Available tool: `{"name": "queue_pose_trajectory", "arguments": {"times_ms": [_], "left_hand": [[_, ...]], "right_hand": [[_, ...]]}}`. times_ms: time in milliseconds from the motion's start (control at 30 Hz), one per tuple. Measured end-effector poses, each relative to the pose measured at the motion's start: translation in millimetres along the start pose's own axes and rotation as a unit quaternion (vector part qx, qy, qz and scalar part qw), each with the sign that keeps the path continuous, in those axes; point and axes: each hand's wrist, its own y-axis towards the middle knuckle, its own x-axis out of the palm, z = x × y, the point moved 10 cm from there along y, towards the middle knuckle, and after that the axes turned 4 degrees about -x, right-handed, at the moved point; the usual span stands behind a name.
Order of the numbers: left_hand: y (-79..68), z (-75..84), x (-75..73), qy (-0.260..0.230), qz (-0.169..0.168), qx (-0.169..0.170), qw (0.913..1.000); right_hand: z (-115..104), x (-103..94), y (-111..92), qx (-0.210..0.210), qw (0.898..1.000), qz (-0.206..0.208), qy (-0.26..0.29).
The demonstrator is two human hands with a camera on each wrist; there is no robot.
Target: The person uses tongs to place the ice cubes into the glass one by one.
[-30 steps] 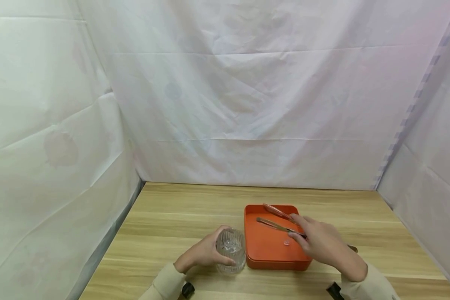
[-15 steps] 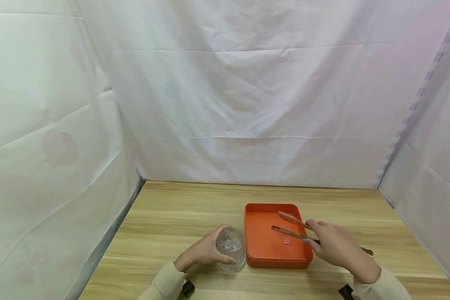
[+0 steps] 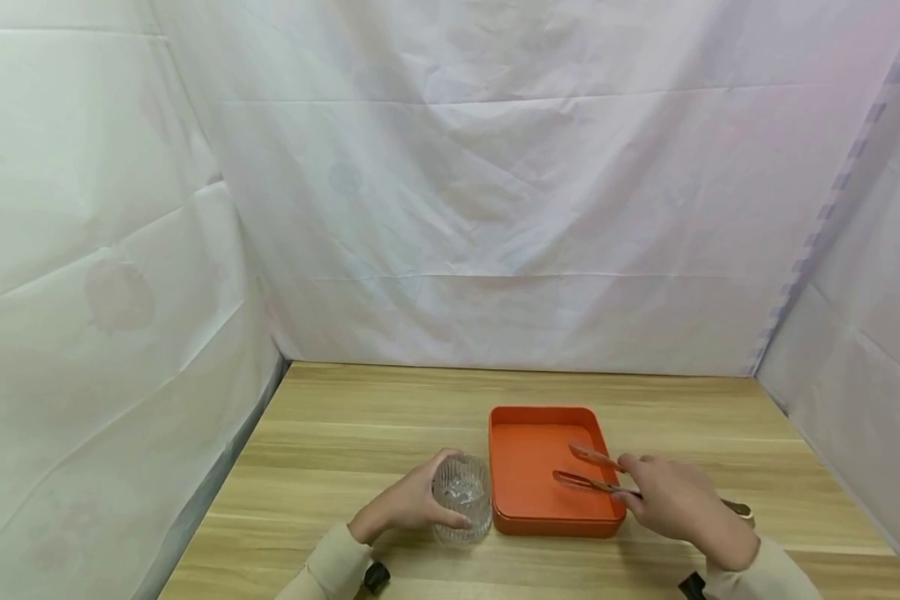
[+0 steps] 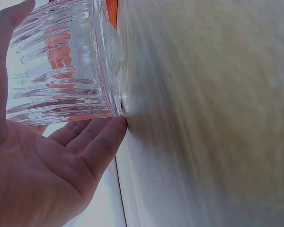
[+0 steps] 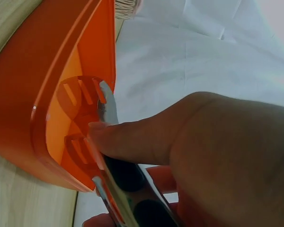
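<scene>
My left hand holds a clear ribbed glass upright on the table, thumb on the near side and fingers round the other. Clear pieces seem to lie inside it, though the ribs blur them. In the left wrist view, fingertips touch the glass close to its base. My right hand grips metal tongs, whose two slotted ends are spread apart low inside the orange tray. The right wrist view shows the thumb pressed along the tongs. Any small piece under the lower tong arm is hidden.
The tray's left wall stands right beside the glass. Wood-grain table surrounds both. White cloth hangs behind the table and along both sides.
The right hand and tongs have moved right and toward me, the tong ends coming lower in the tray. A small clear cube seen there earlier is now covered. The left hand has stayed still.
</scene>
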Motion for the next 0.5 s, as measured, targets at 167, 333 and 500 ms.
{"name": "queue_pose_trajectory", "arguments": {"times_ms": [167,333,500], "left_hand": [[0.1,-0.1,0.1,0.001,0.0,0.0,1.0],[0.2,0.2,0.4,0.0,0.0,-0.001,1.0],[-0.2,0.7,0.6,-0.002,0.0,-0.002,1.0]], "right_hand": [[-1.2,5.8,0.2,0.005,1.0,-0.003,-0.014],[-3.6,10.7,1.7,0.011,1.0,-0.012,-0.023],[-6.1,16.2,5.7,0.021,0.999,-0.035,-0.024]]}}
